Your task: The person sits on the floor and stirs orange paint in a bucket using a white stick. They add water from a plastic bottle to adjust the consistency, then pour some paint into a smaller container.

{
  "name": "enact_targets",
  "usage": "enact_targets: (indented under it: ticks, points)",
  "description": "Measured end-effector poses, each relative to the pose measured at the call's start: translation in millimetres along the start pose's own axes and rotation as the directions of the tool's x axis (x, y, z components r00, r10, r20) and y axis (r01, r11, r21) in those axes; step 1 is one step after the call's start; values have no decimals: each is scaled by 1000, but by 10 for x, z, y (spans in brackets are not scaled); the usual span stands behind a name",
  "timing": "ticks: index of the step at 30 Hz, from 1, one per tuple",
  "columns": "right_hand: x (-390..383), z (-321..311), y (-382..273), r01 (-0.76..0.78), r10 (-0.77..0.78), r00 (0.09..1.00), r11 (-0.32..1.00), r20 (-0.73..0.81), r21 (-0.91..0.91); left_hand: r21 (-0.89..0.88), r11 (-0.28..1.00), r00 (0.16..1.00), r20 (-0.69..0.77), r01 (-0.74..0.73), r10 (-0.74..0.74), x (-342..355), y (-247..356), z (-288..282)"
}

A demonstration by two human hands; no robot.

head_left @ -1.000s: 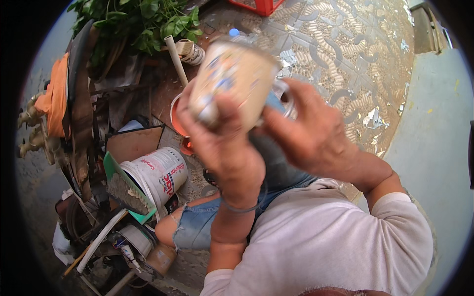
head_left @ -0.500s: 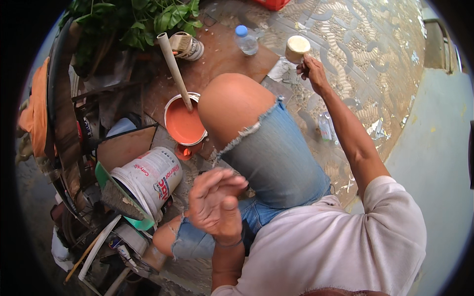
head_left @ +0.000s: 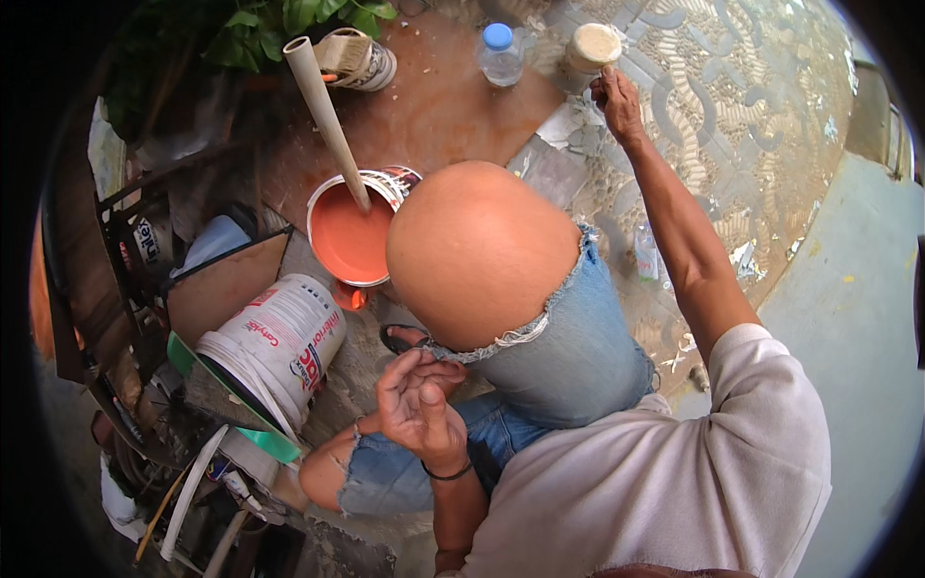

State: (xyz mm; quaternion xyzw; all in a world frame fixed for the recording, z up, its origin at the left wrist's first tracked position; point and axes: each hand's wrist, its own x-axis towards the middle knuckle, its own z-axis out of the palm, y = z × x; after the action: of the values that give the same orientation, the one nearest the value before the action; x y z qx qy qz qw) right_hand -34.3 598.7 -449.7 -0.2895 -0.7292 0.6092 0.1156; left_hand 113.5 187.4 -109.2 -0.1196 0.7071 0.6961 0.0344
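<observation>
At the far end of my outstretched right arm, my right hand [head_left: 618,103] is closed at the near side of a mug [head_left: 594,46] with a pale beige, frothy-looking top. I cannot tell whether the mug touches the floor. A clear bottle with a blue cap [head_left: 500,56] stands just left of it. My left hand [head_left: 424,405] is raised over my lap, palm up, fingers loosely curled and apart, with nothing in it. Left of my bare knee is a bucket of orange paint [head_left: 349,234], a long pale pole [head_left: 328,125] standing in it.
A wide paintbrush [head_left: 345,56] lies across a small tub [head_left: 376,69] near green leaves [head_left: 279,21]. A white bucket [head_left: 279,337] lies tipped at the left beside a cluttered rack [head_left: 125,250]. A crumpled clear plastic bottle [head_left: 646,252] lies on the patterned floor [head_left: 713,125].
My right hand and the mug have moved slightly farther away. My left hand has lowered a little, and its fingers have curled more. The whole view has shifted somewhat.
</observation>
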Motion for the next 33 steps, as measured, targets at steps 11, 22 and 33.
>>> enact_targets:
  ticks: [11,22,33]
  points:
    - [-22,-164,-27,-12,14,998,1000,61,-24,-11,1000,1000,2,14,-14,80,-120,36]
    - [-335,-389,-434,-55,81,995,919,-51,390,-52,996,997,31,-67,68,2,-183,-123]
    - [-2227,-991,-2610,-618,-87,785,-164,613,769,-136,954,941,177,-266,287,25,245,223]
